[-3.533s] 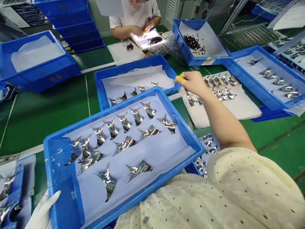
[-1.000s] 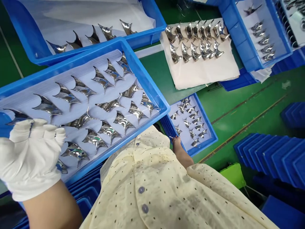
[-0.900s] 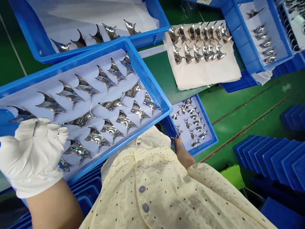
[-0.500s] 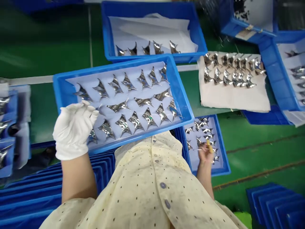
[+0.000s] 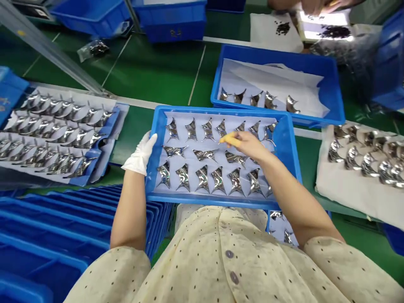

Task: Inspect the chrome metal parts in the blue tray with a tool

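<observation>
My left hand (image 5: 140, 153), in a white glove, grips the left end of a blue plastic tray (image 5: 221, 202), its thumb by the rim and its other fingers partly hidden. Shiny, pointed metal pieces (image 5: 202, 177) lie in three rows on white lining inside the tray. Over the tray's middle is my right hand (image 5: 246, 145), bare at the palm, fingers pinched together. Yellow shows at its fingertips, either finger covers or a handle; I cannot tell which. A thin metal tool (image 5: 219, 143) pokes out from the pinch, close to an upper-row piece.
Behind stands another blue tray (image 5: 334, 97) with several metal pieces. A lined tray (image 5: 109, 111) of similar pieces lies left, and a white cloth (image 5: 334, 181) with more lies right. Stacked blue trays (image 5: 78, 235) fill the lower left. A co-worker's hands (image 5: 325, 6) are at the top right.
My right hand has come from the lower tray on the right to above the main tray. My left hand has closed on the tray's left end. The view has shifted left.
</observation>
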The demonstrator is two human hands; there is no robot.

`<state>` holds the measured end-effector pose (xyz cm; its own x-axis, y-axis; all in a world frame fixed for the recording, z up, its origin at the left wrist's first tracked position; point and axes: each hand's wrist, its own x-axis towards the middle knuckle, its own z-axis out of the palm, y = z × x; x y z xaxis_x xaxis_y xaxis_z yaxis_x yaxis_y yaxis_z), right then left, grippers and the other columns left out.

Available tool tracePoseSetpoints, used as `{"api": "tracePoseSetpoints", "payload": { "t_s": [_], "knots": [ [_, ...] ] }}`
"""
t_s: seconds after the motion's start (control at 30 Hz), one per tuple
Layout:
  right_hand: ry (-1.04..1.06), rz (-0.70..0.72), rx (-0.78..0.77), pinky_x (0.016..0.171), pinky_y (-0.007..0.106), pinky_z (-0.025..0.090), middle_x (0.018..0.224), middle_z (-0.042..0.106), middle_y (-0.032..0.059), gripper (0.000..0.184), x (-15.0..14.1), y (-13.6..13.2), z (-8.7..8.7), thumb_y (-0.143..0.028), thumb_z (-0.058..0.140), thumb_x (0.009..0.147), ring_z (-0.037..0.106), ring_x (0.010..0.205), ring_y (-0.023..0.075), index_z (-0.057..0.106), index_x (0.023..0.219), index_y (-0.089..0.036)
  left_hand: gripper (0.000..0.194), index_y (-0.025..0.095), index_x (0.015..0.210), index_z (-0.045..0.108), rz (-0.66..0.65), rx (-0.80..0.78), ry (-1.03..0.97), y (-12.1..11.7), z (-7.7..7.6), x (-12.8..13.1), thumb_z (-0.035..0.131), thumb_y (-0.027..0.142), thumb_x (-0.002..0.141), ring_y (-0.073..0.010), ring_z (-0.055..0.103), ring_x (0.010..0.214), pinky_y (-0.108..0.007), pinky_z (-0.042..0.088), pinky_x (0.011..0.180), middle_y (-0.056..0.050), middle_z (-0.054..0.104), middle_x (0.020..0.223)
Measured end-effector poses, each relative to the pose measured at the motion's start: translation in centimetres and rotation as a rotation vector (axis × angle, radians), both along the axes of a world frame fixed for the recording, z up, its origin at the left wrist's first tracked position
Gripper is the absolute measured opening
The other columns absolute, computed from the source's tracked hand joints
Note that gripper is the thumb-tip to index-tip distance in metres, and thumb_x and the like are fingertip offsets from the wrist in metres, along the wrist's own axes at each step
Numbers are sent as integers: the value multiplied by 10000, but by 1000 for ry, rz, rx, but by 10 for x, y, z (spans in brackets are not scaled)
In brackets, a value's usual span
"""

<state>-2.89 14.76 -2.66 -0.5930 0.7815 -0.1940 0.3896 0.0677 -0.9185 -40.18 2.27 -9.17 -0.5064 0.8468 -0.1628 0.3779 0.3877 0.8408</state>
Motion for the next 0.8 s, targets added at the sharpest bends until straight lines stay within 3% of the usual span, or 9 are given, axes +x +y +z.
{"api": "tracePoseSetpoints", "payload": {
  "t_s": [0.1, 0.23, 0.37, 0.43, 0.5, 0.57, 0.63, 0.73, 0.8],
  "knots": [
    [-240, 265, 247, 813, 286, 492, 1002, 795, 51, 199, -90, 16, -17, -325, 712, 898, 705, 902, 195, 785, 1004, -174, 689, 224, 1523, 542, 19, -46, -146, -2, -6, 9, 574, 587, 939, -332, 633, 1339, -482, 487, 1171, -95, 691, 1429],
    [-614, 442, 505, 809, 328, 509, 1130, 791, 134, 416, -168, 4, -37, -334, 750, 889, 725, 1046, 299, 710, 1262, -156, 722, 166, 1573, 472, -16, -54, -95, 1, -6, 21, 592, 496, 942, -342, 586, 1398, -486, 455, 1203, -140, 626, 1505],
    [-659, 422, 557, 805, 345, 499, 1163, 771, 185, 308, -189, -5, -42, -103, 618, 884, 723, 1054, 319, 716, 1176, -116, 719, 121, 1550, 486, -88, 65, 322, 1, 7, 34, 674, 360, 898, -341, 452, 1510, -468, 352, 1277, -183, 508, 1606],
    [-615, 366, 574, 807, 334, 494, 1169, 768, 150, 295, -182, -3, -38, -104, 553, 908, 717, 1045, 292, 709, 1155, -141, 677, 165, 1526, 525, -174, 121, 539, 1, 19, 43, 698, 302, 886, -328, 471, 1480, -448, 360, 1265, -155, 533, 1583],
    [-490, 263, 551, 808, 323, 488, 1090, 772, 107, 229, -170, 1, -33, -146, 571, 897, 708, 976, 261, 707, 1081, -159, 634, 206, 1501, 560, -280, 79, 696, 4, 30, 54, 707, 283, 889, -335, 534, 1384, -446, 421, 1195, -133, 594, 1514],
    [-289, 125, 435, 774, 302, 479, 928, 749, 59, 107, -156, 5, -28, -166, 620, 849, 672, 842, 212, 685, 935, -170, 591, 207, 1470, 590, -391, -49, 810, 13, 37, 64, 706, 292, 897, -357, 571, 1282, -457, 473, 1086, -145, 639, 1440],
    [-61, 6, 190, 657, 266, 446, 788, 680, 22, 51, -143, 7, -24, -229, 639, 854, 576, 678, 152, 639, 844, -179, 493, 161, 1398, 636, -495, -187, 883, 28, 37, 73, 664, 266, 917, -374, 575, 1219, -463, 478, 991, -189, 668, 1356],
    [232, -111, -301, 471, 219, 274, 719, 590, -10, 245, -126, 4, -21, -432, 614, 919, 349, 506, 92, 618, 907, -187, 294, 79, 1138, 728, -562, -281, 886, 53, 30, 78, 529, 104, 924, -371, 585, 1157, -471, 431, 949, -254, 710, 1151],
    [320, -166, -492, 447, 205, 196, 750, 584, -16, 311, -115, 0, -21, -488, 655, 895, 287, 490, 80, 607, 1004, -201, 284, 58, 977, 744, -557, -278, 856, 66, 27, 77, 473, 27, 894, -366, 609, 1105, -488, 408, 950, -272, 718, 1031]
  ]
}}
